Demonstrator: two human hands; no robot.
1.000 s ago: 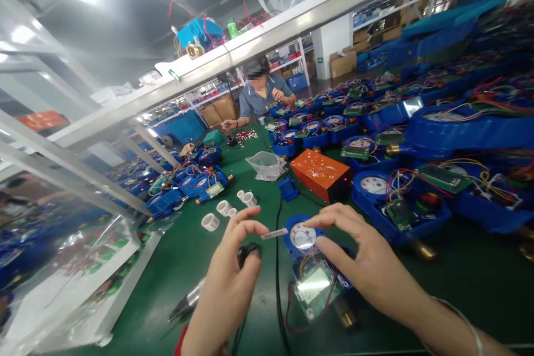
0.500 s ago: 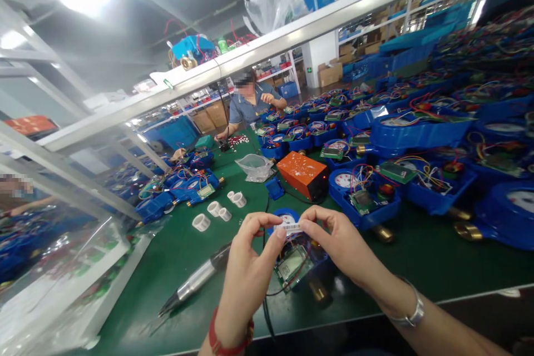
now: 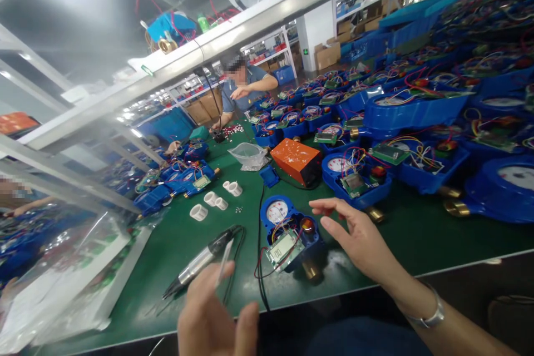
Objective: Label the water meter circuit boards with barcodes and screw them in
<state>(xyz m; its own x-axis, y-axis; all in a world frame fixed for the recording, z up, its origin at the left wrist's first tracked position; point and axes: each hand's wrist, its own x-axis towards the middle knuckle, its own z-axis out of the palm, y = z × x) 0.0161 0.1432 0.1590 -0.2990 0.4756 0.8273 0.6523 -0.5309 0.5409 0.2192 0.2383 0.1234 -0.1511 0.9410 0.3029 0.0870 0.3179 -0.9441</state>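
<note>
My left hand is low in the foreground, somewhat blurred. A narrow white barcode label stands edge-on at its index fingertip, held on that finger while the thumb is apart. To the right, my right hand is open and empty, fingers stretched toward a blue water meter without touching it. The meter lies on the green bench with its round dial, wires, brass fitting and a circuit board with display exposed. Left of it lies an electric screwdriver, its bit pointing down-left.
White label rolls and small screws lie on the green bench. Behind are a clear bag and an orange box. Many open blue meters crowd the right. Across the bench sits a co-worker.
My hands have parted. The left has drawn down and toward me with the label; the right has let go of the label and opened. The meter is now uncovered.
</note>
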